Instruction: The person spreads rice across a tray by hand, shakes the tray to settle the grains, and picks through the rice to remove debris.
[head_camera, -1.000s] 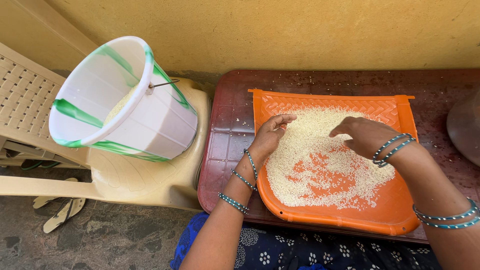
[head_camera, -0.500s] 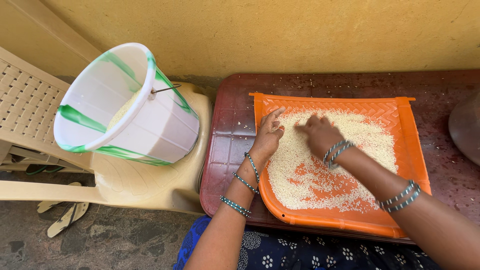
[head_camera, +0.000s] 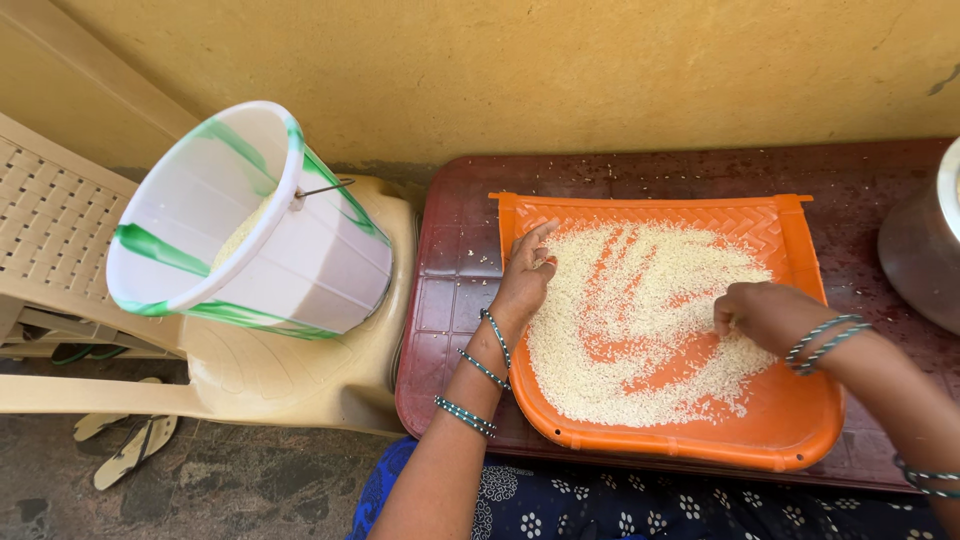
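while my left hand lies flat along the left rim of the orange tray, its grip is open, fingers stretched and holding nothing, the rice touching its right side. my right hand rests on the rice at the tray's right part, fingers curled down into the grains; whether that grip has closed on any rice i cannot tell, since the fingertips are hidden under the hand. between both hands the rice spreads in streaks with bare orange showing. the tray sits on a dark red desk. left of my left hand, a white and green bucket leans on a beige plastic chair. a metal pot, right of my right hand, is cut off by the edge.
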